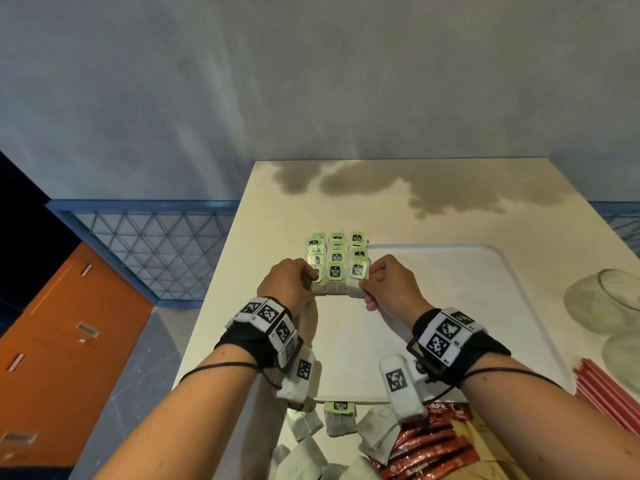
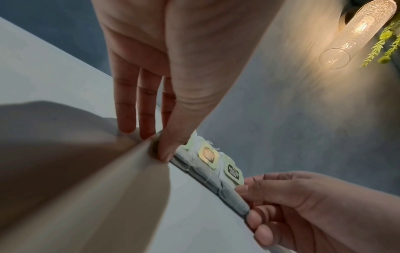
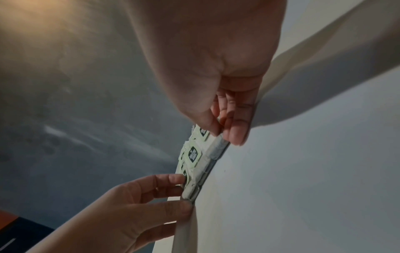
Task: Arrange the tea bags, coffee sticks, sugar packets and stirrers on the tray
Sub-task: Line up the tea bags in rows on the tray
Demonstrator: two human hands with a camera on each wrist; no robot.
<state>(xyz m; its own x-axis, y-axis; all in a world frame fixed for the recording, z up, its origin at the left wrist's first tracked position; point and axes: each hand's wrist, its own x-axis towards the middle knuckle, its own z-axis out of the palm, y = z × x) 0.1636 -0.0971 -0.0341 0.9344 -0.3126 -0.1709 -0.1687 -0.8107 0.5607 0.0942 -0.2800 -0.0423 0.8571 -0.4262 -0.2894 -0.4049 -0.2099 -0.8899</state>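
Several tea bags (image 1: 336,263) with green tags stand in three tight columns at the far left corner of the white tray (image 1: 467,306). My left hand (image 1: 311,280) pinches the left end of the nearest row with curled fingers and thumb. At the row's right end, my right hand (image 1: 367,282) pinches the outer bag. The left wrist view shows my left hand (image 2: 155,143) against the tea bags (image 2: 216,164). In the right wrist view my right hand (image 3: 223,135) has its thumb on a tag of the tea bags (image 3: 194,157).
Loose tea bags (image 1: 339,422) and red coffee sticks (image 1: 426,448) lie on the table (image 1: 381,209) in front of the tray. Red stirrers (image 1: 606,400) and glass bowls (image 1: 602,299) sit at the right. The table's left edge runs close to my left hand.
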